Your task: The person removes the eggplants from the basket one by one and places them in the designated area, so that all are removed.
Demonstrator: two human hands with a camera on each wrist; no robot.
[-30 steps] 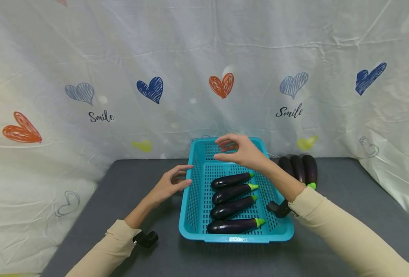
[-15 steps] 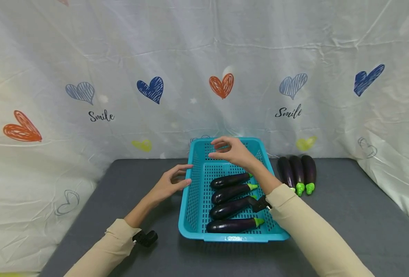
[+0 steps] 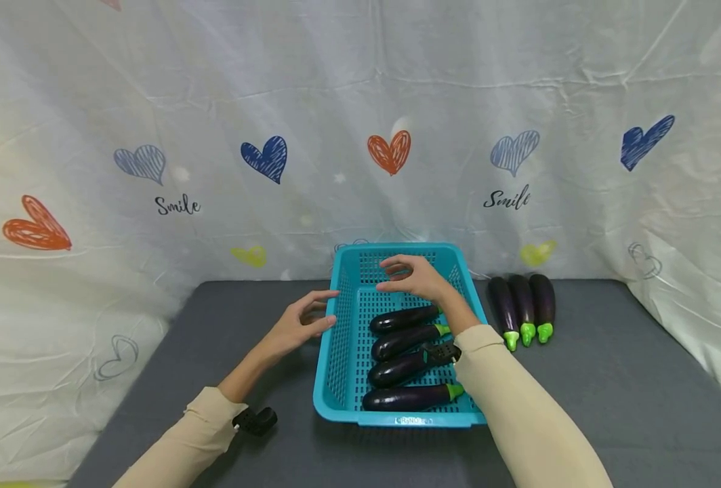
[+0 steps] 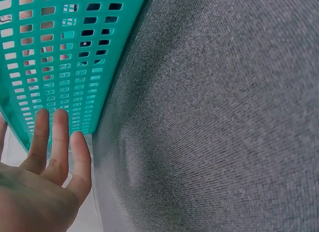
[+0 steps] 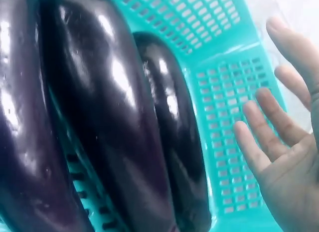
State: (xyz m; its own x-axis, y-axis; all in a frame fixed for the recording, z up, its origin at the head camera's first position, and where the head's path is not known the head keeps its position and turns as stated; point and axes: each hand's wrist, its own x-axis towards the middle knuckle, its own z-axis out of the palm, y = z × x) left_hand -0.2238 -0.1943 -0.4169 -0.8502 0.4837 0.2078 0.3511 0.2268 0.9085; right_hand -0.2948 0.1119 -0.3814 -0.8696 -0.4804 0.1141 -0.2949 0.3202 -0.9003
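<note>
A blue plastic basket (image 3: 324, 379) with slotted walls stands on the table. Several dark purple eggplants (image 3: 404, 398) lie crosswise in its near part, green stems toward the right. My left hand (image 3: 299, 322) is at the basket's left rim with fingers extended; in the left wrist view its fingers (image 4: 60, 137) spread beside the slotted wall. Over the far half of the basket hovers my right hand (image 3: 418, 279), holding nothing. The right wrist view shows its loosely spread fingers (image 5: 269, 127) beyond the glossy eggplants (image 5: 99, 92).
Three more eggplants (image 3: 522, 308) lie side by side on the grey table (image 3: 610, 379), right of the basket, stems toward me. A white curtain (image 3: 336, 88) printed with hearts hangs behind the table. Dark wrist cameras (image 3: 255, 421) sit on both wrists.
My right forearm has swung left, uncovering the three eggplants on the table. The right hand dipped a little toward the basket. My left hand has stayed at the rim.
</note>
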